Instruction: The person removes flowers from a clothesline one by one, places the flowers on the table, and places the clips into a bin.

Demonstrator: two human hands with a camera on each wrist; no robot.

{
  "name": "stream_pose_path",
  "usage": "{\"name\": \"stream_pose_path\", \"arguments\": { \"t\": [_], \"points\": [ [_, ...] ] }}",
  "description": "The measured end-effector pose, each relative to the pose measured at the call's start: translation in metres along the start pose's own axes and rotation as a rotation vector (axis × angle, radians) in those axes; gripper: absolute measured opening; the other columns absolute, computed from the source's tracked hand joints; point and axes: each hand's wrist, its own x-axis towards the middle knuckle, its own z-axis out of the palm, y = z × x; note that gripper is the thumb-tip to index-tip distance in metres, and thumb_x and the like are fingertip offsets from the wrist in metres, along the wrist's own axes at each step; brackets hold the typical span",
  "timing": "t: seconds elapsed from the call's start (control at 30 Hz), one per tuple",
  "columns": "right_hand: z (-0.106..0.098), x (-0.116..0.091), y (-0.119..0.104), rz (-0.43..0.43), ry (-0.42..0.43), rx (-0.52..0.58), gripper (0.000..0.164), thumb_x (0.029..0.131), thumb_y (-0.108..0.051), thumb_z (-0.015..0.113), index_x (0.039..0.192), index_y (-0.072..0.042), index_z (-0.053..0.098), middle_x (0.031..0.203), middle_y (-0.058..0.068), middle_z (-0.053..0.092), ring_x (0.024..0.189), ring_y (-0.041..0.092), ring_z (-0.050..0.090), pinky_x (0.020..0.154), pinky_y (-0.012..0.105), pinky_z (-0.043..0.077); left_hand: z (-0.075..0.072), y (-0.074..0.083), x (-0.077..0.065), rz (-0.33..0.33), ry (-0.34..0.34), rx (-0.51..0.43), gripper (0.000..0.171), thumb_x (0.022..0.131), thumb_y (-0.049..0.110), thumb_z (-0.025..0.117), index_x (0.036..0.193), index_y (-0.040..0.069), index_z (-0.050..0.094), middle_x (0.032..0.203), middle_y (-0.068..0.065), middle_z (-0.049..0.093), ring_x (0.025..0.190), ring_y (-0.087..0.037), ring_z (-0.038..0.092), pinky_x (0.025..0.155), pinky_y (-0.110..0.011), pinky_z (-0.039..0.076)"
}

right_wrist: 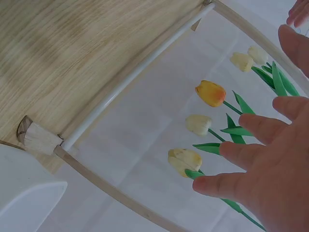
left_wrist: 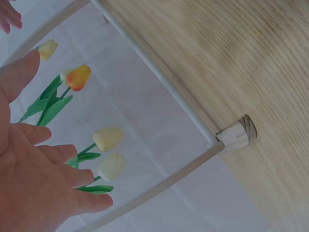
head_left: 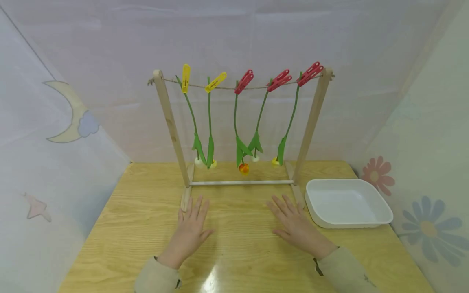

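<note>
Both hands are held out with fingers spread and hold nothing. The left hand (head_left: 191, 232) is in front of the left foot of a wooden rack (head_left: 171, 126); the right hand (head_left: 294, 228) is in front of its right foot. Several tulips hang upside down from the rack's string (head_left: 229, 88), among them an orange tulip (head_left: 244, 169) in the middle and a yellow tulip (head_left: 276, 162) at the right. A yellow clothespin (head_left: 185, 79) and another like it grip the two left stems. Red clothespins, such as the middle one (head_left: 244, 81), grip the other three.
To the right of the rack stands a white plastic tray (head_left: 348, 201), near the right edge of the wooden table (head_left: 234, 252). A white rod (head_left: 242, 183) joins the rack's feet. Pale printed cloth (head_left: 238, 40) surrounds the table at the back and sides.
</note>
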Motion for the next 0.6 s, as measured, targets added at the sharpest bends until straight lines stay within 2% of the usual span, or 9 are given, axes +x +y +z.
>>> {"name": "stream_pose_path", "arguments": {
  "t": [0.2,0.43,0.6],
  "points": [
    [0.0,0.002,0.001,0.051,0.04,0.005,0.082,0.084,-0.018,0.076,0.146,0.006,0.028,0.151,0.027,0.03,0.136,0.053,0.025,0.091,0.08,0.027,-0.003,-0.003,0.001,-0.049,-0.016,-0.047,0.078,0.087,0.024,0.072,0.144,-0.01,0.03,0.151,-0.033,0.023,0.137,-0.056,0.017,0.099,-0.076,0.022],
    [0.001,0.004,0.003,0.077,0.118,0.007,0.08,0.084,-0.014,0.077,0.145,0.006,0.03,0.146,0.029,0.036,0.132,0.053,0.032,0.09,0.078,0.03,-0.005,-0.01,0.002,-0.094,-0.012,-0.105,0.078,0.09,0.023,0.069,0.145,-0.012,0.026,0.152,-0.034,0.018,0.138,-0.056,0.011,0.103,-0.073,0.018],
    [-0.001,0.008,0.006,0.07,0.244,-0.003,0.074,0.079,-0.007,0.08,0.139,0.008,0.038,0.135,0.03,0.048,0.122,0.052,0.045,0.095,0.067,0.039,-0.006,-0.016,0.005,-0.107,0.001,-0.124,0.079,0.091,0.023,0.068,0.145,-0.014,0.024,0.152,-0.034,0.016,0.138,-0.056,0.01,0.105,-0.071,0.019]
  ]
}}
